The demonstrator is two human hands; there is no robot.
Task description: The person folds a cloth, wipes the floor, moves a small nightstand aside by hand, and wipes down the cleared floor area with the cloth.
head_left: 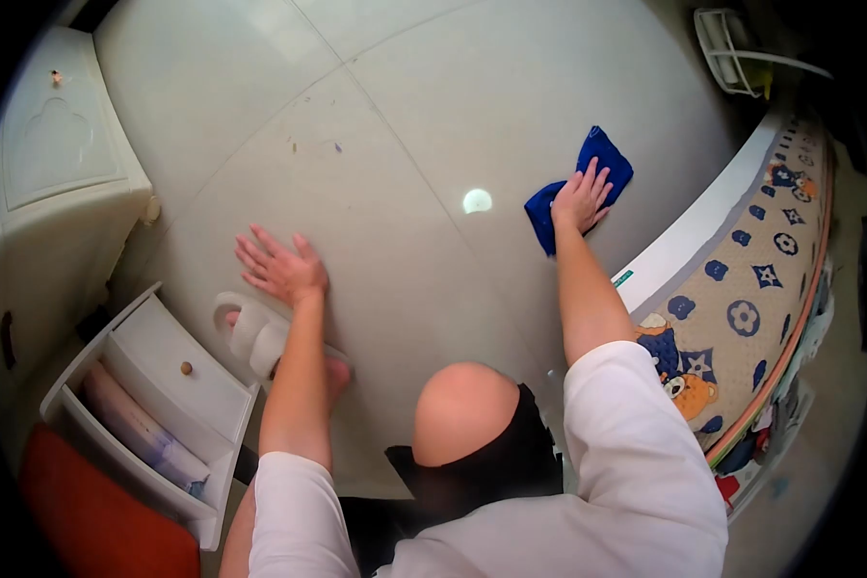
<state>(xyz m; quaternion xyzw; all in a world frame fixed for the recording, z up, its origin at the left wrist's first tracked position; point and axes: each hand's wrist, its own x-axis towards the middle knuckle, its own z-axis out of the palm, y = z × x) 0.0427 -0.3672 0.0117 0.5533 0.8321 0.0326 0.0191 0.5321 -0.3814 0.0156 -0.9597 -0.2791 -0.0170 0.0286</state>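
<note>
A blue cloth [605, 154] lies crumpled on the tiled floor [433, 116], to the right of the middle. Pressing down on it is my right hand [582, 198], flat with the fingers stretched out. Part of the cloth is hidden under the palm. My left hand [281, 266] is spread wide and holds nothing. It appears to rest on the floor, just beyond a light-coloured slipper [258, 337] on my foot.
To the left stand a white cabinet [63, 125] and a small white drawer unit [188, 380], with an orange-red object [96, 501] below. A bed with a patterned cover [742, 279] runs along the right. Small dark bits of debris [338, 147] dot the floor. A white rack [732, 53] stands far right.
</note>
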